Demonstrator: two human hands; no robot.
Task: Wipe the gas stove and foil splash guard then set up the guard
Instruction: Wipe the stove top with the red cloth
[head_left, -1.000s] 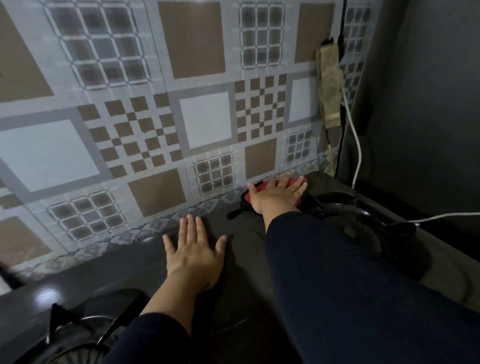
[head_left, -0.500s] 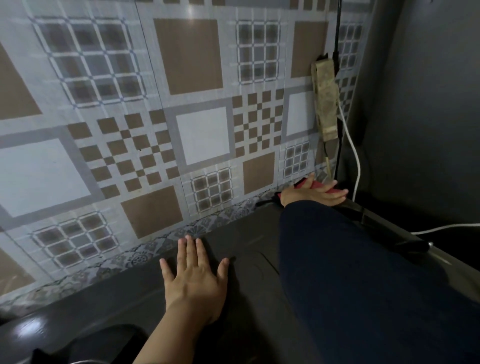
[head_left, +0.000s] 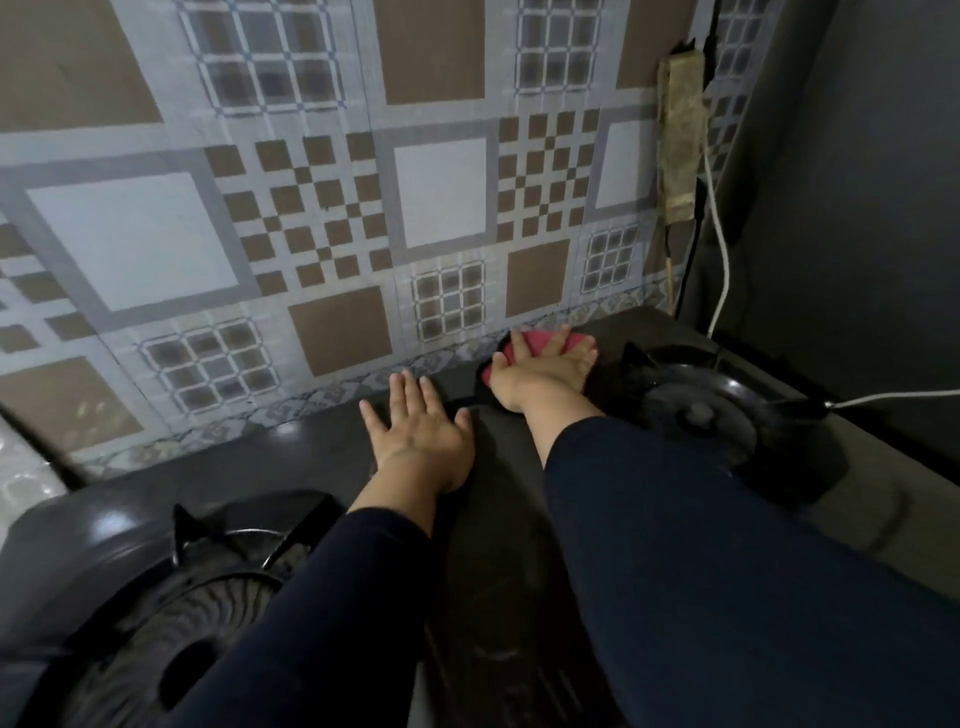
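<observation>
A black two-burner gas stove fills the lower view. My right hand presses a pink cloth flat onto the stove's back strip, fingers straight and spread, close to the wall. My left hand lies flat on the stove top between the burners, fingers straight. A patterned splash guard with brown, white and grid squares stands upright along the stove's back edge.
The left burner and right burner carry black pan supports. A power strip hangs at the guard's right end, with a white cable running down beside the dark right wall.
My right hand slid the pink cloth right toward the corner, then back left along the stove's rear strip. My left hand stayed flat on the stove.
</observation>
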